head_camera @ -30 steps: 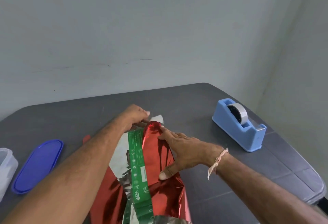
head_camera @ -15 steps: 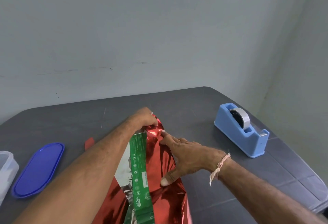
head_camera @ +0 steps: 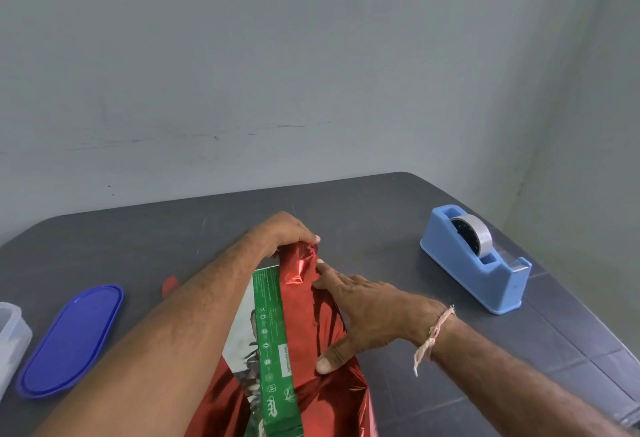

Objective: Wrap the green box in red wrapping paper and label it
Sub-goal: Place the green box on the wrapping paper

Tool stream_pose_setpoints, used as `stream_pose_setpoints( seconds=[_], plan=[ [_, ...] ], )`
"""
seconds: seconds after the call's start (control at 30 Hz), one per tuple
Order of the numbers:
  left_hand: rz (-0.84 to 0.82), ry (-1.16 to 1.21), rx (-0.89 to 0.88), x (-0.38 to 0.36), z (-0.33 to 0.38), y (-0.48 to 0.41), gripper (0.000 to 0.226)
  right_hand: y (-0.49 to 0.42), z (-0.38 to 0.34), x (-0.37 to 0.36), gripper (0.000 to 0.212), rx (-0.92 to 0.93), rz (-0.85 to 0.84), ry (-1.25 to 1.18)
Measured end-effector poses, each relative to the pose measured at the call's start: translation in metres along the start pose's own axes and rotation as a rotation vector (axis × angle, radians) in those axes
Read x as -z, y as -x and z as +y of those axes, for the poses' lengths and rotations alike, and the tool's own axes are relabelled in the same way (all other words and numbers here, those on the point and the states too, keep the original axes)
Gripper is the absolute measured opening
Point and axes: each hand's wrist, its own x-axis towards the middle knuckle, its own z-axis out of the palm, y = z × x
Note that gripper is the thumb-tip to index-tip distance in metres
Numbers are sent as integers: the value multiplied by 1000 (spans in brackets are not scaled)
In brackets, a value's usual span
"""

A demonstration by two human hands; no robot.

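The long green box (head_camera: pixel 273 336) lies lengthwise on the grey table, partly covered by shiny red wrapping paper (head_camera: pixel 311 319) folded over its right side. My left hand (head_camera: pixel 287 232) reaches over the box's far end and pinches the crumpled paper there. My right hand (head_camera: pixel 363 308) lies flat on the paper on the box's right side, fingers stretched toward the far end and thumb pressing the paper down. My left forearm hides the box's left part.
A light blue tape dispenser (head_camera: pixel 478 263) with a roll of tape stands at the right. A blue oval lid (head_camera: pixel 69 339) and a clear plastic container (head_camera: pixel 10 336) lie at the left. A small red scrap (head_camera: pixel 169 286) lies by my left forearm.
My left hand has pulled the red paper further over the box's far end; the silver underside seen there earlier is now covered. My right hand stays pressed on the paper.
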Motion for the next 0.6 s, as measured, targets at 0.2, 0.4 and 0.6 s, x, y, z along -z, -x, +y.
stream_pose_setpoints(
  seconds=[0.2,0.4,0.6],
  plan=[
    [-37,-91,-66,2,3,-9,23,1,-1,1,132,-6,-3,14],
    [-44,-110,-147,2,0,-17,14,1,-2,1,131,-9,1,16],
    [163,227,-100,-3,-10,-19,2,-3,3,-3,134,2,11,3]
  ],
)
